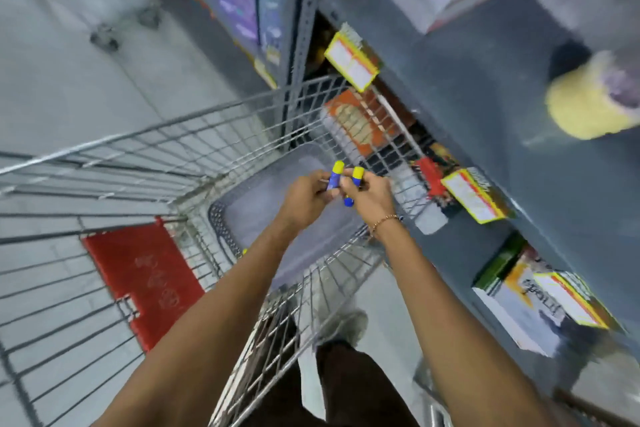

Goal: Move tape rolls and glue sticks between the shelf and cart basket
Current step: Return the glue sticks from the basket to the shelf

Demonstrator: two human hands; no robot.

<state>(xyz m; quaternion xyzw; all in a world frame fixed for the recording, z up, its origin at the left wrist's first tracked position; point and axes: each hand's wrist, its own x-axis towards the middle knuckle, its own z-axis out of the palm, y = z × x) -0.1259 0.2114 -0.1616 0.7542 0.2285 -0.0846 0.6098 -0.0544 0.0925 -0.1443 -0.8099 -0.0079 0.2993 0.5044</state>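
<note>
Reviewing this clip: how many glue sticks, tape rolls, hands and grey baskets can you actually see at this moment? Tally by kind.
Glue sticks: 2, one in the left hand, one in the right hand
Tape rolls: 1, blurred, on the shelf
Hands: 2
Grey baskets: 1, in the cart
Total: 6

Head view, blurred by motion. Both hands meet above a grey plastic basket (263,215) sitting inside a wire shopping cart (145,149). The left hand (304,198) grips one blue glue stick with a yellow cap (335,176); the right hand (369,196) grips a second glue stick (355,180), just beside the first. A bracelet (384,221) circles the right wrist. At right, a dark shelf (485,87) carries yellow-bordered price tags (351,61) and a yellowish tape roll (588,107). A red panel (145,281) hangs in the cart.
</note>
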